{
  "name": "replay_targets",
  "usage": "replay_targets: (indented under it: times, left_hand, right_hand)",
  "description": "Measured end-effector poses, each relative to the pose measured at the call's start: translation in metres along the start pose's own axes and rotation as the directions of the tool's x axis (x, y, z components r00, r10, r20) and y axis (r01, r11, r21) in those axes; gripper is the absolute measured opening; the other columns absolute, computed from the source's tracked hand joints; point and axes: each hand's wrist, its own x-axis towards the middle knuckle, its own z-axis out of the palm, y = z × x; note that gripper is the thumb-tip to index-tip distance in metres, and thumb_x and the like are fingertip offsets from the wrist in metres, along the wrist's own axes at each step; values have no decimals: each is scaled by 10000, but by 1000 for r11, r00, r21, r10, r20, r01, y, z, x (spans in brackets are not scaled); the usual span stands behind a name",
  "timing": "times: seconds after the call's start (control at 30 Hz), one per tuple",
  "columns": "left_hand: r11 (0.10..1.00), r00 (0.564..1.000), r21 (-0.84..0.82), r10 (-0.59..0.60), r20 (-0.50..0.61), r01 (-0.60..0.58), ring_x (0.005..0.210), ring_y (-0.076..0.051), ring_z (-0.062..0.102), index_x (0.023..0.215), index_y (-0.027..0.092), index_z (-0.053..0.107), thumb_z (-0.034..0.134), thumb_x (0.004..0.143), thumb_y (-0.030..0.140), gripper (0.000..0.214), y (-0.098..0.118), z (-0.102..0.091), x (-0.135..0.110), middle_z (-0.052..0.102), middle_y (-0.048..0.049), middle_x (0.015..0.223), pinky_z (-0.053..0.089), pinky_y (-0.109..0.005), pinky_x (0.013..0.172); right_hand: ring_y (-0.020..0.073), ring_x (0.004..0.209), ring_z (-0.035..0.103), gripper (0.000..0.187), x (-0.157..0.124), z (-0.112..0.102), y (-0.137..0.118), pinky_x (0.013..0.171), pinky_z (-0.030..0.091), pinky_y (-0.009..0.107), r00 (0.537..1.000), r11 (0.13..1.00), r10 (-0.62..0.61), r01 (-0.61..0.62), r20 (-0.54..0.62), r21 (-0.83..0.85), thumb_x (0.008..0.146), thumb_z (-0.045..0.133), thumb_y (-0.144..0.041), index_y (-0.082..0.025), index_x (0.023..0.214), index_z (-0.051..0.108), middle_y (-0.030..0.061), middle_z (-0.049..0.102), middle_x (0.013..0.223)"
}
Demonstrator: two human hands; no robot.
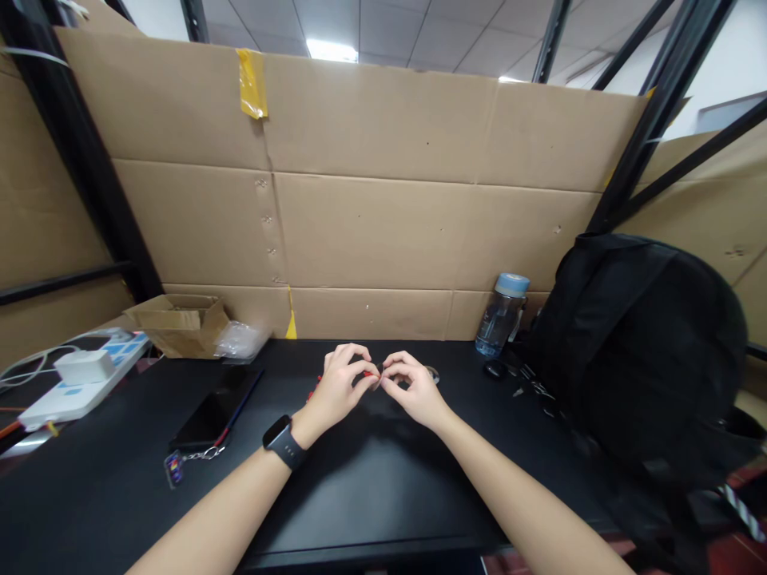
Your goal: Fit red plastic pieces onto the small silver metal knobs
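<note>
My left hand (pixel 344 379), with a dark watch (pixel 284 442) on its wrist, pinches a small red piece (pixel 371 374) between thumb and forefinger. My right hand (pixel 413 387) meets it fingertip to fingertip above the black table (pixel 359 511). Its thumb and forefinger are pressed together on something thin and partly see-through, too small to name. Behind the right hand shows part of a ring-shaped thing (pixel 434 374), perhaps a tape roll. More red bits (pixel 310 394) peek out past the left hand, mostly hidden by it.
On the left lie a phone (pixel 219 406), a keychain (pixel 174 469), a power strip (pixel 84 391), an opened carton (pixel 180 323) and clear plastic packaging (pixel 243 342). A water bottle (pixel 502 315) and a black backpack (pixel 641 351) stand right. Cardboard (pixel 371 231) walls the back.
</note>
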Motion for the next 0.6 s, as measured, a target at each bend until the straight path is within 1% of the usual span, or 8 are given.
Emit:
replay_targets:
  times: [0.1, 0.2, 0.27, 0.33, 0.37, 0.43, 0.53, 0.6]
  left_hand:
    - [1000, 1000, -4, 19, 25, -18, 1130, -245, 515, 930, 257, 703, 611, 964, 266, 99, 0, 2, -1, 613, -54, 1121, 367, -406, 944]
    - [999, 996, -31, -9, 83, 12, 1153, -245, 514, 1043, 263, 658, 557, 990, 299, 119, 0, 0, -1, 611, -60, 1169, 377, -403, 948]
    - [996, 992, -49, -65, 111, 71, 1170, -246, 511, 1139, 274, 615, 491, 1021, 341, 184, -1, -3, -1, 605, -63, 1210, 382, -410, 953]
    - [991, 985, -69, -104, 136, 114, 1191, -247, 505, 1190, 288, 592, 437, 1040, 384, 236, -4, -6, -2, 599, -62, 1245, 379, -427, 976]
    - [990, 982, -79, -101, 158, 114, 1207, -250, 499, 1204, 297, 590, 447, 1035, 408, 248, -6, -8, -2, 594, -59, 1267, 375, -435, 995]
    - [993, 973, -91, -55, 222, 77, 1252, -264, 477, 1237, 316, 592, 550, 982, 450, 291, -9, -9, -3, 574, -55, 1325, 360, -451, 1034]
    - [997, 953, -72, 19, 302, 3, 1303, -299, 436, 1232, 328, 617, 706, 860, 455, 403, -11, -6, -5, 545, -49, 1389, 340, -474, 1063]
    - [999, 945, -50, 30, 326, -15, 1298, -307, 436, 1175, 317, 646, 723, 834, 439, 370, -11, -4, -6, 557, -48, 1376, 343, -475, 1051]
  right_hand:
    - [166, 901, 624, 63, 0, 1, 0, 711, 547, 267, 1000, 1000, 13, -13, 10, 14, 856, 673, -225, -188, 834, 719, 67, 569, 1063]
    - [163, 897, 618, 43, 1, 1, -1, 716, 539, 268, 1000, 1000, 25, -25, 14, -17, 832, 660, -187, -184, 805, 693, 64, 566, 1070]
    - [168, 918, 613, 53, 1, -1, -1, 759, 530, 286, 999, 995, 6, -2, 35, -103, 808, 660, -150, -187, 778, 684, 59, 571, 1074]
    - [186, 975, 598, 78, 0, -5, -1, 858, 511, 330, 996, 973, -33, 51, 86, -224, 775, 680, -123, -191, 737, 676, 53, 580, 1088]
    - [199, 1013, 585, 89, 0, -6, 0, 911, 494, 357, 992, 957, -49, 81, 118, -278, 762, 695, -119, -193, 717, 673, 52, 585, 1105]
    - [223, 1088, 553, 102, -1, -9, 2, 987, 457, 397, 983, 932, -64, 121, 173, -342, 749, 721, -124, -196, 697, 670, 54, 589, 1153]
    - [235, 1140, 525, 104, -1, -9, 5, 1010, 446, 406, 978, 927, -57, 126, 200, -354, 760, 723, -126, -200, 705, 675, 58, 583, 1206]
    - [236, 1145, 518, 98, -2, -8, 7, 1011, 449, 407, 978, 928, -52, 122, 204, -351, 770, 720, -131, -204, 719, 680, 60, 580, 1217]
